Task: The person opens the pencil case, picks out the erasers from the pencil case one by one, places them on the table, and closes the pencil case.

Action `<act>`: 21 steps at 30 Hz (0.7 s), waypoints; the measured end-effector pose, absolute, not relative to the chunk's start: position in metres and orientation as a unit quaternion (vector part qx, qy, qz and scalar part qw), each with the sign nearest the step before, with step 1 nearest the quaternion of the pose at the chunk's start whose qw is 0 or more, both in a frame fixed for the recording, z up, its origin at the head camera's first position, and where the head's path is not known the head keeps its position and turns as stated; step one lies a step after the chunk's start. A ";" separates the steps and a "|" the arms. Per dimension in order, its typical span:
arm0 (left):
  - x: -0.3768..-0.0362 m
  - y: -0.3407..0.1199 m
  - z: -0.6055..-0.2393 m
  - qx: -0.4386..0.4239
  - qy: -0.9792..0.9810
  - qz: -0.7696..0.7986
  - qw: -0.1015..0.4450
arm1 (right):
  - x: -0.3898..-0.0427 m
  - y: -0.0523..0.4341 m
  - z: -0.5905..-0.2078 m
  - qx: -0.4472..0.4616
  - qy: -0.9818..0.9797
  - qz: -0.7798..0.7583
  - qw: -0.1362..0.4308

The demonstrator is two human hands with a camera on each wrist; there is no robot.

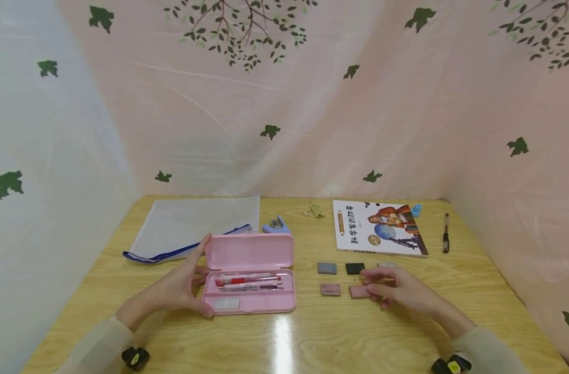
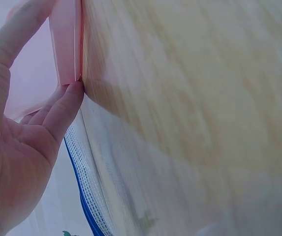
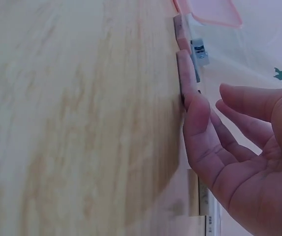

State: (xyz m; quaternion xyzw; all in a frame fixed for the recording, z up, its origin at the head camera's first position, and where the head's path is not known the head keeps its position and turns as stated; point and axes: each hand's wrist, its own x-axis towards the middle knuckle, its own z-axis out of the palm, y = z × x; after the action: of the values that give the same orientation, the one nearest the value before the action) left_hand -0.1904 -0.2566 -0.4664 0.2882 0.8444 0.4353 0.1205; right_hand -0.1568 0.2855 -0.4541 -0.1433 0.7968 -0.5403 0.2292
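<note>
A mesh pouch [image 1: 191, 226] lies by the wooden table's [image 1: 312, 337] far left edge, bare wood showing toward the near edge, with leaf-print curtains on three sides. The left hand [image 1: 184, 285] cups the open pink pencil case's [image 1: 249, 272] left end with relaxed fingers. The right hand [image 1: 396, 291], loosely extended, touches the pink eraser [image 1: 358, 292] beside three others.

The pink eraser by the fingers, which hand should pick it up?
Probably the right hand: its fingertips already touch the pink eraser on the table. The left hand is busy holding the open pencil case, farther away.
</note>
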 end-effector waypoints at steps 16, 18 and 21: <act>-0.190 -0.257 -0.467 0.286 0.846 0.433 0.122 | -0.165 0.219 -0.403 -0.267 0.821 -0.473 0.176; -0.190 -0.257 -0.466 0.285 0.847 0.432 0.122 | -0.169 0.203 -0.400 -0.283 0.814 -0.475 0.178; -0.190 -0.257 -0.465 0.285 0.847 0.431 0.123 | -0.174 0.177 -0.399 -0.295 0.795 -0.492 0.198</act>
State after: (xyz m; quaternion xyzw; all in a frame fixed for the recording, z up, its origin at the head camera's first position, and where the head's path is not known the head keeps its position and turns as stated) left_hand -0.1897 -0.2573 -0.4650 0.2845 0.8474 0.4311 0.1231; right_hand -0.1740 0.1774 -0.3990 -0.2948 0.7952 -0.4916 0.1976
